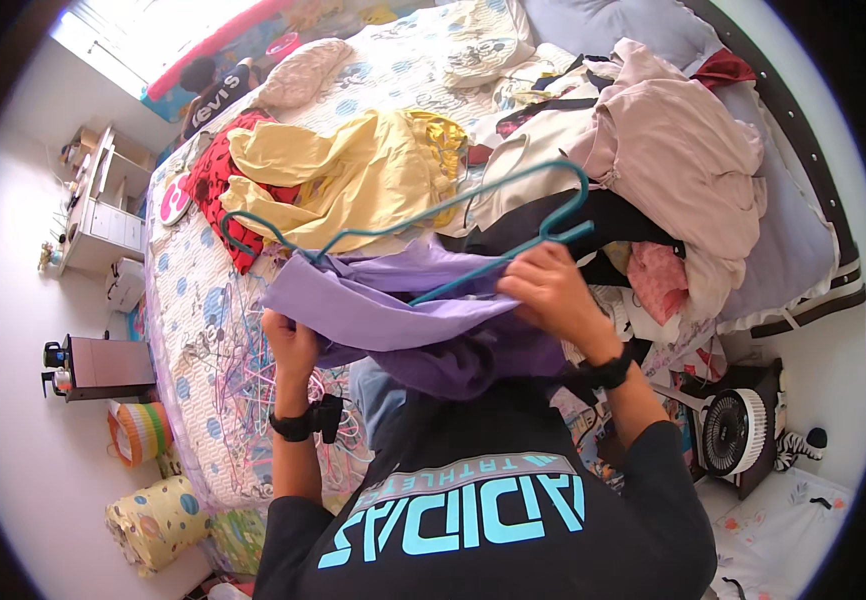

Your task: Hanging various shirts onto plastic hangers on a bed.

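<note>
Black short-sleeved T-shirt with turquoise lettering (488, 450) is nearest, covering my chest along the bottom of the view. Beyond it spreads a bed with a white quilted cover patterned in blue dots (179, 320). On its right side lies a heap topped by a pale pink long cloth garment (668, 135); farther left rests a crumpled pale yellow cloth garment (323, 175). Between those clothes and my chest, I hold up a purple soft cloth garment (383, 305), its opening facing up. Left of it, a tangle of thin pastel pink and lilac strands (238, 355) lies on the bed. One teal plastic hanger (573, 234) tilts across the purple garment, its lower bar running into the opening. My left grip (291, 345) pinches the garment's left edge. My right grip (551, 288) pinches the opposite edge beside the hanger's bar; whether it also clasps the bar, I cannot tell.
</note>
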